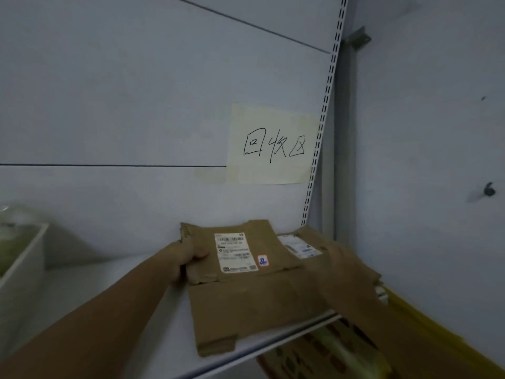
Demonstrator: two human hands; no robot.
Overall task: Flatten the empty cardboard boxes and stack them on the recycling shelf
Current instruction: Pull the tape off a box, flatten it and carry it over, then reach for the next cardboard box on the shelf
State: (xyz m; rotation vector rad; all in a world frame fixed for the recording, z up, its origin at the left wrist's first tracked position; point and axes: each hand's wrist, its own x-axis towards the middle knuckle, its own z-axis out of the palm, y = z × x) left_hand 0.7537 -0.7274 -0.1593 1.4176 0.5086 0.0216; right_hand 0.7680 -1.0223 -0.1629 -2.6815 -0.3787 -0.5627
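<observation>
A flattened brown cardboard box (254, 302) with a white shipping label lies on the white shelf (109, 291), its front edge over the shelf lip. My left hand (185, 258) grips its left edge, thumb on top. My right hand (347, 269) rests on its right side, fingers spread over the cardboard. A second flattened box (297, 242) with its own label lies underneath, showing at the right rear.
A yellow note with handwritten characters (273, 144) is stuck on the shelf's back panel. A white bin (24, 263) stands at the left end of the shelf. A slotted upright (325, 110) bounds the shelf on the right. Yellow and patterned items (341, 351) sit below.
</observation>
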